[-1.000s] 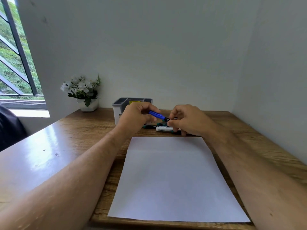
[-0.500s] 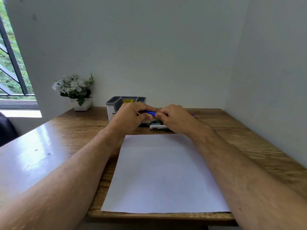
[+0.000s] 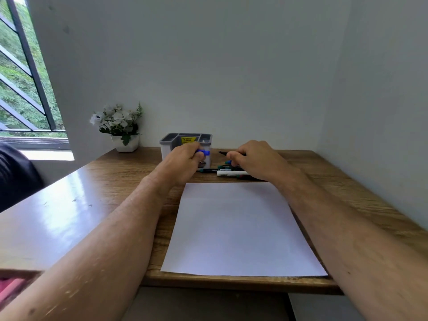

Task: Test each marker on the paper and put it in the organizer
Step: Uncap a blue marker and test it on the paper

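My left hand (image 3: 183,159) grips a blue marker cap (image 3: 205,152) in front of the grey organizer (image 3: 171,138). My right hand (image 3: 257,158) holds the uncapped marker (image 3: 225,153), its dark tip pointing left toward the cap, a small gap between them. Below the hands several markers (image 3: 231,173) lie in a row on the wooden desk, one with a white body. A blank white sheet of paper (image 3: 238,228) lies on the desk in front of me.
A white pot of white flowers (image 3: 120,128) stands at the back left by the window. White walls close in behind and on the right. The desk's front edge (image 3: 231,283) runs just below the paper. A dark object (image 3: 14,172) sits at the far left.
My hands came together on the blue marker, then pulled apart: the cap has come off in my left hand and the marker body stays in my right.
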Available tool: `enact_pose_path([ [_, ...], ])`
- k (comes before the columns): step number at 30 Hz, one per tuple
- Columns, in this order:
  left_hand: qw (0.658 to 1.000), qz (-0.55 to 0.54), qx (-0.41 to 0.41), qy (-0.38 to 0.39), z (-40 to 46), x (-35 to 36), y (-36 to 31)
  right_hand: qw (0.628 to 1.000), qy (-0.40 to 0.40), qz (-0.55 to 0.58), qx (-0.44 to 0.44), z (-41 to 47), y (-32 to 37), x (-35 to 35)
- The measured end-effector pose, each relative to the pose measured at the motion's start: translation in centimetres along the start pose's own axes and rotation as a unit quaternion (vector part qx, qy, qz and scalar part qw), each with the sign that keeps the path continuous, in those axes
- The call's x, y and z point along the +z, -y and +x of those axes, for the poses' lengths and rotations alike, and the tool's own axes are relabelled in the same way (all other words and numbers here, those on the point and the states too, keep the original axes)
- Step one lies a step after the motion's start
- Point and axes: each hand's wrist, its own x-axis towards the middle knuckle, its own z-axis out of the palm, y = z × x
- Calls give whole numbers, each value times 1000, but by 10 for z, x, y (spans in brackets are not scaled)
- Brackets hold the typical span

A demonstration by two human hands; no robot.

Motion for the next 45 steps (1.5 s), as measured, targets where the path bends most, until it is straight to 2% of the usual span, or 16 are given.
enact_pose_path([
  [5, 997, -55, -42, 30, -3, -8, 1, 993, 102, 13, 63, -7, 28, -7],
  [7, 998, -43, -43, 36, -4, -9, 2, 988, 136, 32, 70, -13, 37, -1],
  [11, 991, 2, -83, 106, -5, -3, 4, 979, 181, 31, 84, -17, 45, 16],
  [20, 978, 17, -138, 156, -1, -5, 8, 981, 159, 46, 106, -5, 38, 24],
  [24, 977, 1, -163, 141, 2, -7, 16, 984, 69, 129, 105, 6, 45, 25],
  [28, 973, -16, -197, 120, 5, -10, 24, 938, 17, 325, 122, 9, 61, 34],
  [31, 972, -11, -204, 118, 5, -13, 28, 909, -15, 399, 122, 5, 68, 44],
  [36, 969, 8, -199, 145, 6, -14, 30, 826, 27, 540, 160, -4, 68, 58],
  [41, 969, 19, -185, 164, 8, -10, 27, 856, 21, 490, 162, -2, 64, 66],
  [45, 971, 53, -165, 164, 8, -11, 27, 844, -8, 505, 181, -4, 64, 65],
])
